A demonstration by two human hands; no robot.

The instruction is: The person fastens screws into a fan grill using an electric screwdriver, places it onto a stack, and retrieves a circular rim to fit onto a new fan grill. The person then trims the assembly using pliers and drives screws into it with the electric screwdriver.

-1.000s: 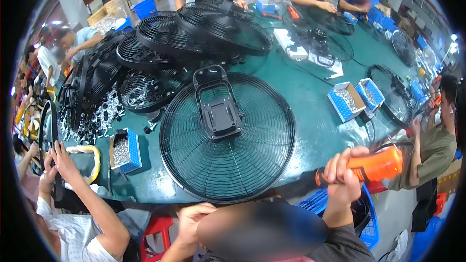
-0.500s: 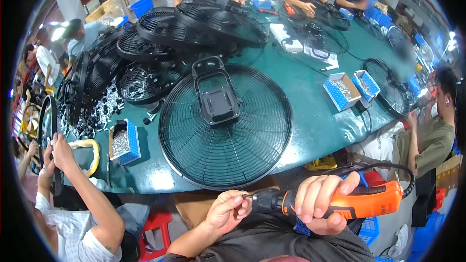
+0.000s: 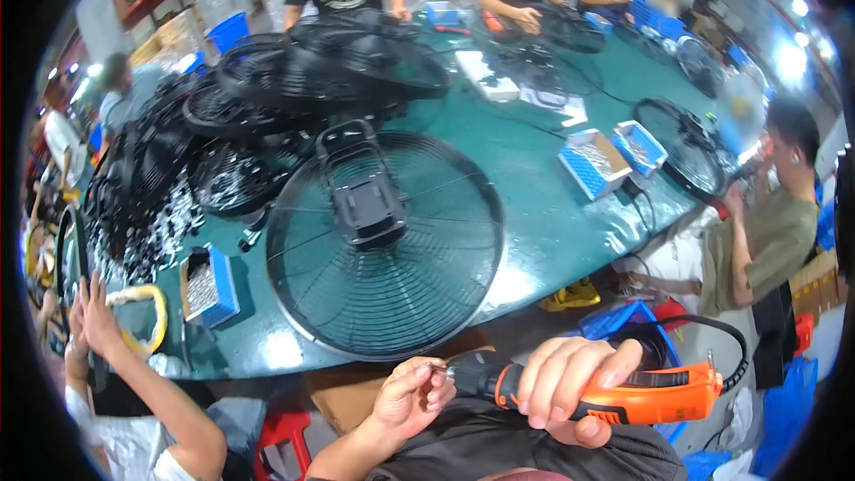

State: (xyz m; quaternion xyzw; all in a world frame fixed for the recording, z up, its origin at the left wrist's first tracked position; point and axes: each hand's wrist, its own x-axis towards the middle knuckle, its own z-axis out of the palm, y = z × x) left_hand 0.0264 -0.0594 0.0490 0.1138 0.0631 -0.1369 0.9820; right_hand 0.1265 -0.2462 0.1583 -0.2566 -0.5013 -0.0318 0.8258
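Note:
My right hand [image 3: 570,383] is wrapped round the handle of an orange and black power screwdriver [image 3: 663,399], held level above my lap with its black chuck pointing left. At the bit's tip, my left hand [image 3: 410,399] pinches thumb and fingers together; whatever sits between them is too small to make out. Just beyond both hands, a round black wire fan guard [image 3: 401,294] lies flat at the table's near edge. On it sits a black motor housing [image 3: 370,205] with a looped bracket. Neither hand touches the guard.
Black fans [image 3: 329,62] are heaped at the back left of the green table [image 3: 534,240]. Blue-and-white boxes of small metal parts stand left [image 3: 210,287] and right [image 3: 595,163]. A co-worker's hands [image 3: 96,316] are close on the left; another person [image 3: 757,223] sits at right.
The whole view has shifted, so the table and fans appear farther left. My hands stay together at the bit's tip. The left co-worker's hands have changed pose slightly.

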